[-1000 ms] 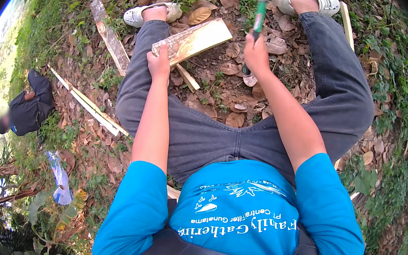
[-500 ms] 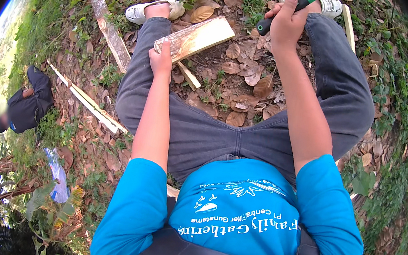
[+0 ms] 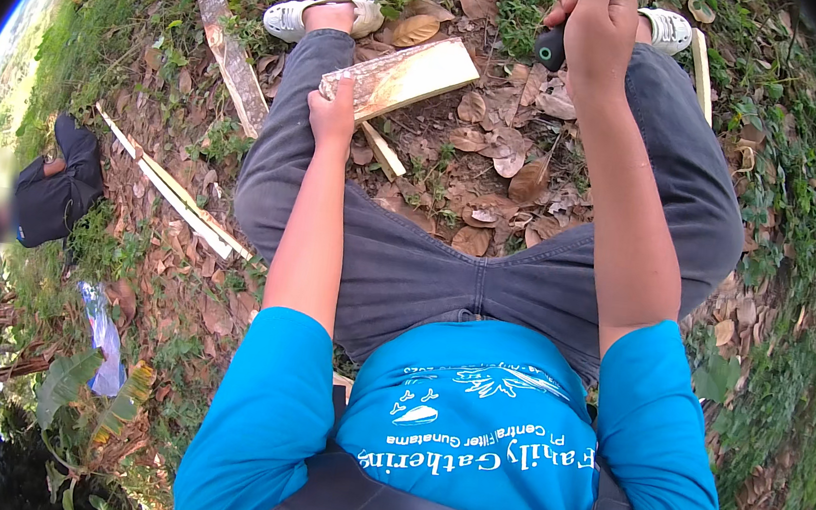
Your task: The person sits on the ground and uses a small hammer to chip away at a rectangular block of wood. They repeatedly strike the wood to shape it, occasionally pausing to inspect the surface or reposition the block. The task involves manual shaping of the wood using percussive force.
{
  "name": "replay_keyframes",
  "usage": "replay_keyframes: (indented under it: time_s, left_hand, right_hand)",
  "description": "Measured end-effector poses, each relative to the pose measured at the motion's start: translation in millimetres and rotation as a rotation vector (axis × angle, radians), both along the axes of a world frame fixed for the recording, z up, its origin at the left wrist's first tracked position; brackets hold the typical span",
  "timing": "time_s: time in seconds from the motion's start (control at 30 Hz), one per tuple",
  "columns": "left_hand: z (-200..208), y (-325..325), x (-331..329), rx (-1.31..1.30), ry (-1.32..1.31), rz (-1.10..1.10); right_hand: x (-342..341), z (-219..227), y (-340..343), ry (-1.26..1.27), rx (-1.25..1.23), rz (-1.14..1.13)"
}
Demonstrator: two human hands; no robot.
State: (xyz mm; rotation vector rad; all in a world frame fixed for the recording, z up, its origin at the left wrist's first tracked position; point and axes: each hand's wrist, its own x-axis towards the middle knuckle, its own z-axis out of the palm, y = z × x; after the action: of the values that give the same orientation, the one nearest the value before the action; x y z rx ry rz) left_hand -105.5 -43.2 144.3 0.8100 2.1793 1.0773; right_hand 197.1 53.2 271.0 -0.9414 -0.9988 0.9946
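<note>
My left hand (image 3: 333, 114) is closed round the near left end of a short wood block (image 3: 413, 79), which has rough bark on top and pale cut sides. The block lies slantwise between my legs, its far end pointing right. At the top of the view my right hand (image 3: 596, 45) grips a tool by its black handle (image 3: 550, 50). The rest of that tool lies beyond the picture's upper edge or behind the hand, so its kind does not show. A thin pale wood strip (image 3: 382, 151) sticks out from beneath the block toward me.
A bark-covered plank (image 3: 231, 59) and long split strips (image 3: 182, 204) lie to the left. Another strip (image 3: 700, 77) is beside my right shoe (image 3: 669, 31). Dry leaves (image 3: 510, 156) cover the ground. Far left, a person in dark clothes (image 3: 61, 190) sits near a plastic bag (image 3: 103, 346).
My right hand has risen with the tool, and the tool's green part has left the view. My left hand still holds the block; the whole scene has shifted slightly.
</note>
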Motion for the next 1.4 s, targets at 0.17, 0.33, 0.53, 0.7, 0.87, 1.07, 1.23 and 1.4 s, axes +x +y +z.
replay_keyframes:
  time_s: [0.17, 0.33, 0.53, 0.7, 0.87, 1.07, 1.23, 1.4]
  left_hand:
    - [-2.8, 12.1, 0.6, -0.028, 0.056, -0.029]
    - [-0.4, 7.2, -2.7, -0.025, 0.037, -0.015]
    - [-8.2, 1.1, -7.1, -0.040, 0.139, -0.012]
    - [-8.9, 1.8, -7.3, -0.048, 0.178, -0.004]
    - [-11.0, 8.0, 0.0, -0.007, 0.202, -0.041]
    - [-14.1, 5.5, -4.8, -0.006, 0.204, -0.050]
    - [-15.1, 3.5, -9.5, -0.024, 0.214, -0.020]
    - [-5.6, 14.6, 1.7, -0.012, 0.207, -0.065]
  right_hand:
    - [-42.6, -112.1, -43.9, -0.607, -0.311, -0.138]
    - [-16.5, -117.4, -41.2, -0.820, -0.732, 0.627]
    - [-6.6, 8.0, -24.4, -0.133, -0.218, 0.197]
    - [-40.7, 10.8, -28.3, 0.100, 0.167, -0.172]
    - [-52.8, -132.1, -89.0, -0.973, -0.511, 0.636]
    - [1.7, -29.8, -37.0, -0.679, -0.414, 0.442]
    - [-6.5, 72.3, -13.9, 0.065, -0.175, -0.077]
    - [-43.2, -78.6, -48.1, -0.429, -0.243, -0.045]
